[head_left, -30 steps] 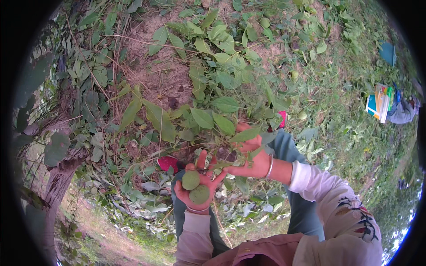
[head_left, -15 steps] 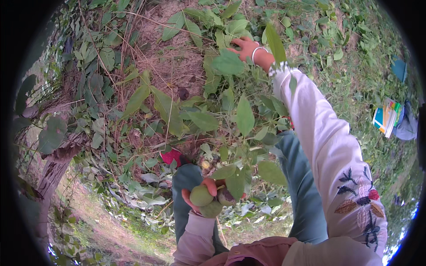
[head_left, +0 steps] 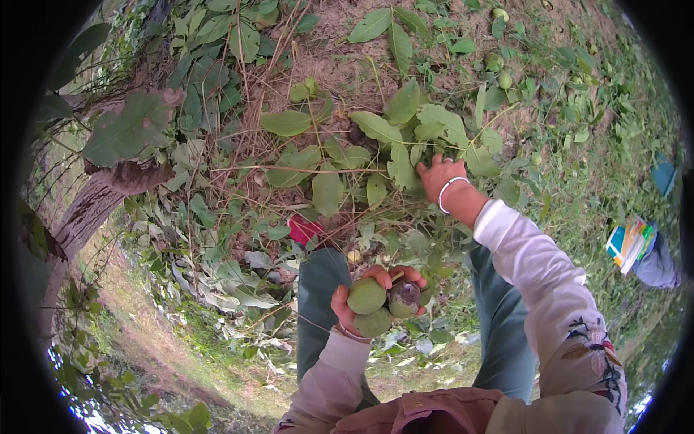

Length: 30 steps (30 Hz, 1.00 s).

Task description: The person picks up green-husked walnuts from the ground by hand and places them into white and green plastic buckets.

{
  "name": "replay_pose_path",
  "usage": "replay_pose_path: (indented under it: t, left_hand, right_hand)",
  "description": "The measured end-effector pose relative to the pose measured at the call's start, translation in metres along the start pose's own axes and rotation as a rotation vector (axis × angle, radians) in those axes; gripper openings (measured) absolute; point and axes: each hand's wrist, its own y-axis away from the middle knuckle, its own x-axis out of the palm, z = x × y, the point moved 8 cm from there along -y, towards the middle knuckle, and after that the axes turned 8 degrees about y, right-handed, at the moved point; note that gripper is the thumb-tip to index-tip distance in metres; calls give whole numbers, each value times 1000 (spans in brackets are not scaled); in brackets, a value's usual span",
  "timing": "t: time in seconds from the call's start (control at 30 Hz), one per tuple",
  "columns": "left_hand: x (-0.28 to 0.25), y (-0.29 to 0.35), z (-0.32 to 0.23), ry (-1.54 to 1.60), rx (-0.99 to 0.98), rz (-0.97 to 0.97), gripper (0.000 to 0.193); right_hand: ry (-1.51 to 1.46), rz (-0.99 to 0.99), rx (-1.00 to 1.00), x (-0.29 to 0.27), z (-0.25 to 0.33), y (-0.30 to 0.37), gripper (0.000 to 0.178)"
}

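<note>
My left hand (head_left: 343,307) is cupped above my left knee, closed around several green walnuts still in their husks. A smooth green walnut (head_left: 366,296) lies by the thumb, another walnut (head_left: 374,322) is below it, and a walnut with a dark, blackened patch (head_left: 405,298) is on the right. Farther out, my right hand (head_left: 443,182), with a white bangle on the wrist, reaches down into a leafy twig (head_left: 441,124) on the ground. Its fingers are bent in at the stem; leaves hide the fingertips.
More green walnuts (head_left: 504,79) lie on the soil at the far right. A rough tree trunk (head_left: 87,217) stands at left. Dry stalks and loose leaves (head_left: 327,192) cover the ground ahead. A colourful packet (head_left: 627,246) rests beside grey cloth (head_left: 658,266) at right. My red shoe (head_left: 305,229) shows under leaves.
My right hand has come back nearer to me, with its fingers more bent. The leaves that stood up before my knees now lie flatter and farther out. My left hand keeps its walnuts.
</note>
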Motion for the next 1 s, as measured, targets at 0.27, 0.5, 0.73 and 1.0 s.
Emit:
replay_pose_path:
  t: [0.27,0.5,0.73,1.0]
  left_hand:
    - [2,35,-30,19,87,71,66]
    - [-3,50,-53,-2,113,71,64]
    - [14,43,-56,140,134,123,66]
    - [12,35,-43,90,105,5,86]
  right_hand:
    - [-95,-910,-118,-225,49,-92,27]
    - [-346,-593,42,-185,84,-158,41]
    - [-1537,-994,-158,-159,-10,1,39]
    - [-973,-504,-1121,-176,79,180,48]
